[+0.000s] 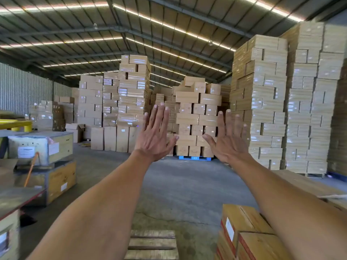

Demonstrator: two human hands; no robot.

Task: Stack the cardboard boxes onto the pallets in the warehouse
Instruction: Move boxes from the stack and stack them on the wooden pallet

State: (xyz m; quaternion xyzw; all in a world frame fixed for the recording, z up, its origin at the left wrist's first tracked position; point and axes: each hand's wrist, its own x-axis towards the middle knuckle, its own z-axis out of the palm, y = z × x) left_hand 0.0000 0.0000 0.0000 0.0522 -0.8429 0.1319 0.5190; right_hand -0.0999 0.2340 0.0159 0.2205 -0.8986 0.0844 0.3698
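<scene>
Both my arms stretch out in front of me at chest height. My left hand (155,136) and my right hand (228,139) are spread flat with fingers straight and backs toward me, holding nothing. Below them, at the bottom edge, lies a bare wooden pallet (153,244). To its right stand brown cardboard boxes (244,233) with red-trimmed sides and white labels, partly hidden by my right forearm. Far ahead a stack of cardboard boxes (197,121) sits on a blue pallet (194,158).
Tall wrapped box stacks (262,102) line the right side and the back (131,94). Wooden crates (41,147) and a low table edge (16,201) stand on the left, with a yellow barrier (16,123) behind. Grey concrete floor (178,184) runs down the middle.
</scene>
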